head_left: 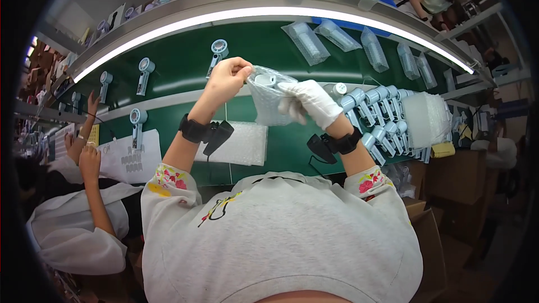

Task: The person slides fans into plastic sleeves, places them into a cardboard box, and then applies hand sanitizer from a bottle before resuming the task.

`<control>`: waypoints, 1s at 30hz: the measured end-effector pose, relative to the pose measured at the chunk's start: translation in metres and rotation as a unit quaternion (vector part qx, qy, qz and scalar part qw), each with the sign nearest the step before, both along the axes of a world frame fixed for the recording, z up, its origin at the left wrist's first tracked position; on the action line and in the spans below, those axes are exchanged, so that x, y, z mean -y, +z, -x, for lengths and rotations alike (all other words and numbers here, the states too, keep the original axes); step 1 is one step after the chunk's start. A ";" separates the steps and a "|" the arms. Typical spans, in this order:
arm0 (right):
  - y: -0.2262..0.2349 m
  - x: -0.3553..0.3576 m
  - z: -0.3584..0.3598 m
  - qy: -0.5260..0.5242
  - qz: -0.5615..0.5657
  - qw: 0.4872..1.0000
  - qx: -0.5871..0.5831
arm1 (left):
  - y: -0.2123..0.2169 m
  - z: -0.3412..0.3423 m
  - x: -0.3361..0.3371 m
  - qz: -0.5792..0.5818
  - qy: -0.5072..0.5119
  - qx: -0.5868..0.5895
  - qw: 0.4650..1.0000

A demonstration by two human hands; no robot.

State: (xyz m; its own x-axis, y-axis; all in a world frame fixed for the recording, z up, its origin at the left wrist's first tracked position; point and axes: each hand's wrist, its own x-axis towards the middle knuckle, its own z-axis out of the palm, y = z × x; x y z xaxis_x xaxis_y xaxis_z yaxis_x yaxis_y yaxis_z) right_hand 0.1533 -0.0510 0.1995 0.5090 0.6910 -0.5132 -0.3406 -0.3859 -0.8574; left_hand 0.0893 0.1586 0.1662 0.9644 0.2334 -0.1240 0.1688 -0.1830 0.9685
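Observation:
A clear bubble-wrap bag hangs between my two hands over the bench. My bare left hand pinches its upper left corner. On my right hand is a white glove; its fingers close round the bag's right side. Inside the bag's mouth shows the round pale-blue head of a handheld fan; the rest of it is blurred by the wrap. Below my hands lies a stack of flat bubble-wrap bags. To the right of my gloved hand, several pale-blue handheld fans lie in rows.
Bagged fans lie on the green conveyor belt at the far right, and unbagged fans at the far left. A co-worker's hand is at the left, near a paper sheet. A light tube spans above.

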 end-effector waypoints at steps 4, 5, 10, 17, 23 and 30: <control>-0.010 0.009 -0.012 -0.053 -0.106 0.993 0.007 | -0.018 -0.073 -0.010 -0.161 0.083 0.069 0.981; -0.006 0.014 -0.015 -0.061 -0.110 0.992 0.018 | -0.026 -0.092 -0.014 -0.162 0.075 0.081 0.981; -0.016 0.037 -0.010 -0.005 -0.018 1.000 -0.010 | -0.111 -0.164 -0.035 -0.431 0.094 0.210 0.872; -0.058 0.089 0.001 -0.073 0.067 0.989 -0.111 | -0.175 -0.153 -0.022 -0.498 0.087 0.071 0.860; -0.064 0.077 0.021 -0.041 -0.002 0.987 -0.156 | -0.234 -0.077 -0.097 -0.492 0.303 -0.118 0.807; -0.041 0.042 0.022 -0.014 -0.021 0.993 -0.116 | -0.096 -0.020 -0.024 0.264 0.002 -0.078 0.961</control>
